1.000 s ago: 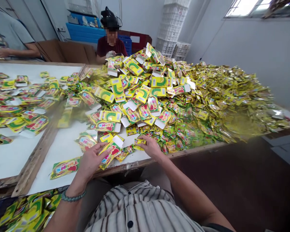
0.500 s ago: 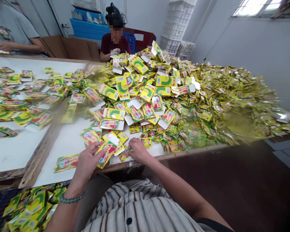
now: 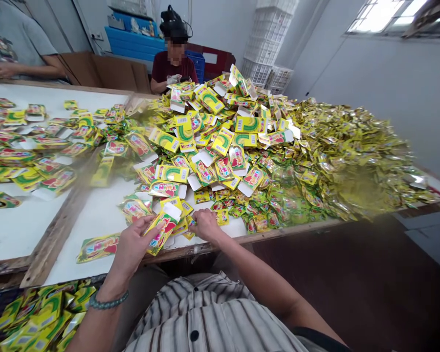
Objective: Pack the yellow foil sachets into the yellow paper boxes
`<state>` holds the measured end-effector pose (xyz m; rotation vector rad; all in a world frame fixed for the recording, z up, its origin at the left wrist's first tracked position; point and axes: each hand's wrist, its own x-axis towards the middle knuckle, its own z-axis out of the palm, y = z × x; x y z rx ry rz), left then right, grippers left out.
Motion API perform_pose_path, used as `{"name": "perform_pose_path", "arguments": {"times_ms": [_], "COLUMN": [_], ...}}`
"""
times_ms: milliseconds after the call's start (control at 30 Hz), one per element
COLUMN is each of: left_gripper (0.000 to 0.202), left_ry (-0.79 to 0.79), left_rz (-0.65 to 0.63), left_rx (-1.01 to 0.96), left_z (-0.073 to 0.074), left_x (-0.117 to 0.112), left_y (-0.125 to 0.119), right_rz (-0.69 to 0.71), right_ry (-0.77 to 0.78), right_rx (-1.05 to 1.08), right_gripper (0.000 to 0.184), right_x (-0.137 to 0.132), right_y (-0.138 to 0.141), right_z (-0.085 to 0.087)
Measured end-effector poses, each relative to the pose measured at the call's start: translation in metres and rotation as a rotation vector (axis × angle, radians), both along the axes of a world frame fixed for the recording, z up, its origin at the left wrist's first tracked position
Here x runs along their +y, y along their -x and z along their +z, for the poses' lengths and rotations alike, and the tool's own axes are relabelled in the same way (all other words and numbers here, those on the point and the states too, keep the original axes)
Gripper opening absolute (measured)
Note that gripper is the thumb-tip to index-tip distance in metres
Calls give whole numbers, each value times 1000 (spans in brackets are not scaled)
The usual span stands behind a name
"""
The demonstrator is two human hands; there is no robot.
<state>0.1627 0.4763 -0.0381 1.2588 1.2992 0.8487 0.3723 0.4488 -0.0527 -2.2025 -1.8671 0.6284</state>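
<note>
My left hand [image 3: 134, 244] is closed round a yellow-and-green printed carton [image 3: 163, 232] with a watermelon picture, tilted, its white end flap up. Just to the right, my right hand [image 3: 207, 226] has its fingers curled together low over the table. Its fingertips are among small yellow packets and cartons, and what they grip is hidden. Small shiny packets [image 3: 222, 216] lie beyond that hand. Another carton [image 3: 97, 248] lies flat left of my left wrist, partly behind it.
A big heap of open-flapped cartons [image 3: 207, 171] rises ahead, joining a mound of foil packets [image 3: 352, 142] at right. A wooden strip [image 3: 58, 230] divides the white table. More cartons [image 3: 40, 318] fill a container below left. Two people [image 3: 174, 66] [image 3: 18, 44] work across the table.
My right hand has shifted slightly left, closer to the carton, and its fingers are more curled. My left hand keeps holding the same carton. The view has turned slightly.
</note>
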Motion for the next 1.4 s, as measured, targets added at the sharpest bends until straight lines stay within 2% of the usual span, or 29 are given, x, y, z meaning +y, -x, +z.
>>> {"name": "perform_pose_path", "arguments": {"times_ms": [133,267,367,433,567,700,900,1000,1067,1233,1300,1400], "left_gripper": [59,57,58,59,56,51,52,54,55,57,54,53], "left_ry": [32,55,105,136,140,138,233,279,293,308,294,273], "left_rz": [-49,-117,-172,-172,-161,-217,-170,-114,-74,-61,-58,-66], "left_rx": [14,55,-9,-93,-150,-132,-210,-247,-259,-273,-275,-264], "left_z": [-2,0,2,3,3,1,1,5,7,6,4,0], "left_x": [-4,-10,-14,-17,-21,-25,-28,-25,-24,-21,-22,-23], "left_y": [3,-5,-17,-23,-29,-32,-42,-45,-46,-42,-40,-36], "right_rz": [-182,-357,-349,-266,-135,-52,-108,-153,-152,-40,-52,-75], "right_ry": [-79,-280,-342,-329,-244,-145,-114,-216,-245,-124,-110,-142], "right_rx": [175,552,911,959,752,684,695,487,280,-156,-212,-83], "right_gripper": [18,27,32,33,32,27,29,24,17,13,13,7], "right_x": [-2,-9,-15,-18,-24,-24,-22,-25,-30,-41,-44,-46], "right_y": [-17,-33,-29,-24,-25,-30,-37,-48,-52,-40,-35,-40], "right_z": [3,11,16,19,28,32,32,33,29,6,0,1]}}
